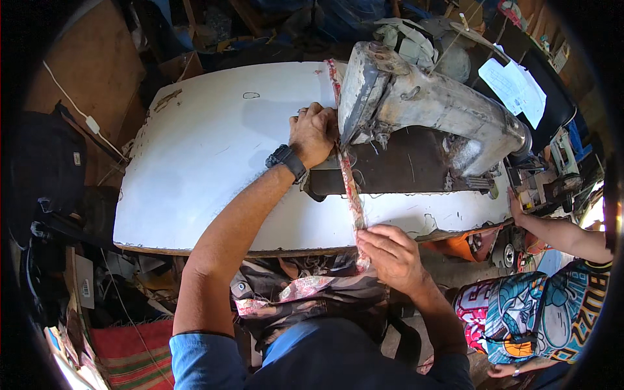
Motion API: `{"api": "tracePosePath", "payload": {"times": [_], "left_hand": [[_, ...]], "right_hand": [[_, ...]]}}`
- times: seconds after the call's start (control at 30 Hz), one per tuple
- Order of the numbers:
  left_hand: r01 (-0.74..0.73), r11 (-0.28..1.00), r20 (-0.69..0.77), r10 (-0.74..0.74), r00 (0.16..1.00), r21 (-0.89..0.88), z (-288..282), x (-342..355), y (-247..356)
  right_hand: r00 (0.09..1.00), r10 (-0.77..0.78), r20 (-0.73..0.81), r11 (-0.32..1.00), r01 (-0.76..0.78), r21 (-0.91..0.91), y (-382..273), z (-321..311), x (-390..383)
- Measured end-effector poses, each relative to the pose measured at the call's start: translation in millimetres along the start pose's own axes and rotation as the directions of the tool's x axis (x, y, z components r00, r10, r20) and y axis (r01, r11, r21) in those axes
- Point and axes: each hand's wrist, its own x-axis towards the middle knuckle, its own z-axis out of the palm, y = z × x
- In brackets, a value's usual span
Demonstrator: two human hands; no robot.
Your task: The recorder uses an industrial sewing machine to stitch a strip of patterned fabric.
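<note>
A long, narrow strip of red-and-cream patterned fabric [351, 188] runs under the head of a worn grey sewing machine [429, 97] and down over the table's near edge. My right hand [393, 257] pinches the strip between thumb and fingers at that edge. Beside the needle area, my left hand [314, 135] is closed, its fingers curled right against the machine head and the strip. Its fingertips are hidden, so what they grip cannot be made out. More of the patterned cloth [305, 286] lies over my lap.
The machine sits in a white tabletop [195, 143] with chipped edges. At the right, another person [533, 305] stands with one hand on the table's edge. White papers [513, 88] rest behind the machine. A red striped cloth [130, 351] lies low on the left.
</note>
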Motion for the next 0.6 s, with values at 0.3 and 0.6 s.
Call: {"api": "tracePosePath", "payload": {"times": [0.3,0.6], "left_hand": [[0.031,0.997,-0.021,-0.030,0.999,0.075,2,23,-10],[0.016,0.995,-0.113,-0.005,0.994,0.095,10,51,-39]], "right_hand": [[0.999,0.044,0.010,0.997,-0.044,0.068,24,2,27],[0.996,0.073,0.057,0.993,-0.078,0.083,53,14,54]]}}
